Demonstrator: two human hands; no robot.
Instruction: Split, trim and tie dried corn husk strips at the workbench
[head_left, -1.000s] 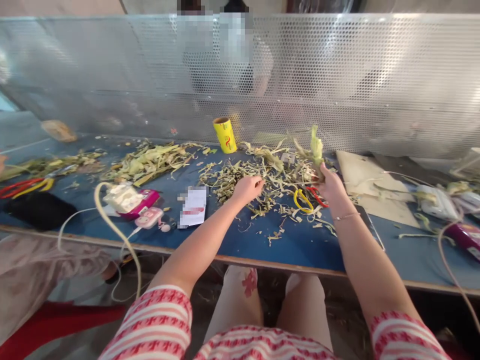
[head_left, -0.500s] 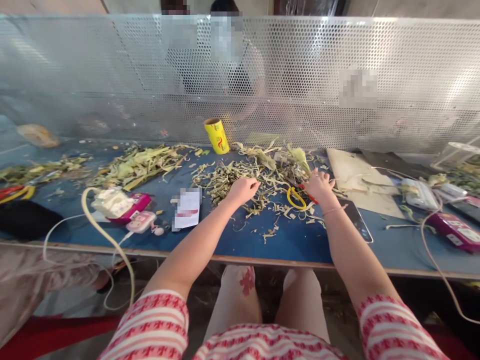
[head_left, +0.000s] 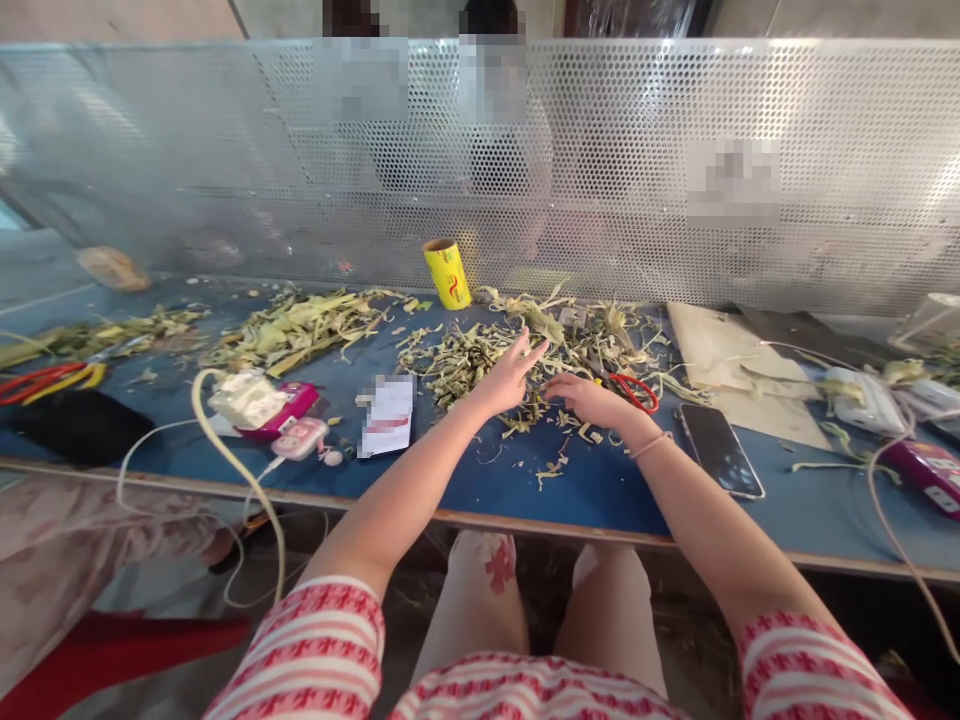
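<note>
My left hand (head_left: 508, 380) is over the near part of a pile of dried plant strips (head_left: 461, 365), its thumb and forefinger apart and nothing visible between them. Just to its right, my right hand (head_left: 583, 397) reaches leftward across the pile, fingers spread and apart from the left hand. Red-handled scissors (head_left: 636, 392) lie beside the right hand, partly among the strips; their blades are hidden. Under the right hand, a bit of yellow shows. Behind the pile a yellow cardboard roll (head_left: 448, 275) stands upright.
Left: a second plant pile (head_left: 300, 330), a lit phone (head_left: 390, 415), a magenta device (head_left: 289, 408) with cables, a black pouch (head_left: 82, 425). Right: a dark phone (head_left: 720, 450), cardboard (head_left: 750, 375), a white charger (head_left: 866, 400). A perforated metal screen (head_left: 615, 150) stands behind; people sit beyond.
My right hand has moved left from beside the scissors to near my left hand, uncovering the dark phone. My left hand's fingers have opened. The view has shifted slightly.
</note>
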